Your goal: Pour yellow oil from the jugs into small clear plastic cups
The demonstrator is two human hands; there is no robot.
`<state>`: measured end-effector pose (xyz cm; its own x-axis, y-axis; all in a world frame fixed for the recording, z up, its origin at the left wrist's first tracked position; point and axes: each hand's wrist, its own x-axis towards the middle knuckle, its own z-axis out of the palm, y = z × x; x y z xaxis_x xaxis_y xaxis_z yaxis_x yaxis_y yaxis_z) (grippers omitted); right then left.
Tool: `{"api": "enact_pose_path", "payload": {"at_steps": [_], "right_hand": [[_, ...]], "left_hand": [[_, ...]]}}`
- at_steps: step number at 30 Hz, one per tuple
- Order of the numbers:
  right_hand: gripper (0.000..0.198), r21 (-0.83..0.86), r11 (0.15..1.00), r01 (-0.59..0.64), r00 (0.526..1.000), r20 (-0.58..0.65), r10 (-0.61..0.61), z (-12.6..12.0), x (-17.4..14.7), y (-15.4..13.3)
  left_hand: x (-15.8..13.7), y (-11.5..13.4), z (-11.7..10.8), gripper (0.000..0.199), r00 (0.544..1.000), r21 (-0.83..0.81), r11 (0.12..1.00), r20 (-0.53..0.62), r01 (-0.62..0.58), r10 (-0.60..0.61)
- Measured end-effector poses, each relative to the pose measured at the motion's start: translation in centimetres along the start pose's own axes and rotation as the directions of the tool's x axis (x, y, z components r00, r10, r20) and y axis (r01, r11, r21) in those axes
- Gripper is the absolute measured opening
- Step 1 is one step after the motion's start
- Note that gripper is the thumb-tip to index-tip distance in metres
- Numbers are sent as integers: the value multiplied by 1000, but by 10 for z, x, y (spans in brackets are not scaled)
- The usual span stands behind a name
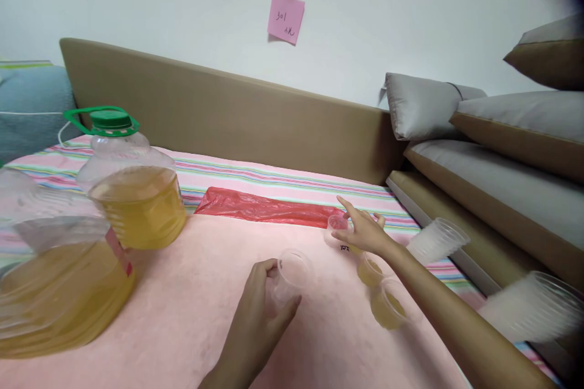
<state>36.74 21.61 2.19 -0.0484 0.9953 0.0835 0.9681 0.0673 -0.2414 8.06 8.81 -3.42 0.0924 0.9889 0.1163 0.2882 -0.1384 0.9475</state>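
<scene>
My left hand (255, 313) grips a small empty clear plastic cup (292, 273) standing on the pink cloth (191, 322). Farther right, my right hand (362, 228) rests its fingers on another small clear cup (335, 228) near the red plastic bag (269, 206). Below my right forearm stand two small cups holding yellow liquid (385, 307). A large jug of yellow liquid with a green cap (132, 188) stands at the left, and a second, blurred jug (55, 279) sits nearer at the left edge.
Two stacks of clear cups lie on their sides at the right, one (438, 240) by the cushions, one (533, 307) nearer. A tan headboard (228, 115) and stacked cushions (502, 152) bound the striped sheet. A pink note (285, 17) hangs on the wall.
</scene>
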Motion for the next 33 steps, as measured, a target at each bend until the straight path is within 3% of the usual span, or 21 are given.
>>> {"api": "enact_pose_path", "payload": {"at_steps": [11,21,30,33], "right_hand": [[101,-34,998,-48,993,102,52,-13,-1,-6],[106,-3,1000,-3,990,143,3,-16,1,-1],[117,58,997,43,995,85,-48,-14,-1,5],[105,109,994,32,999,28,-35,-24,-2,2]], "left_hand": [[2,-2,3,51,1000,-2,1000,30,-1,1],[-1,0,1,50,999,4,1000,35,13,-13],[0,-3,3,51,999,-2,1000,43,7,-7],[0,-3,3,51,999,-6,1000,36,4,-3]]}}
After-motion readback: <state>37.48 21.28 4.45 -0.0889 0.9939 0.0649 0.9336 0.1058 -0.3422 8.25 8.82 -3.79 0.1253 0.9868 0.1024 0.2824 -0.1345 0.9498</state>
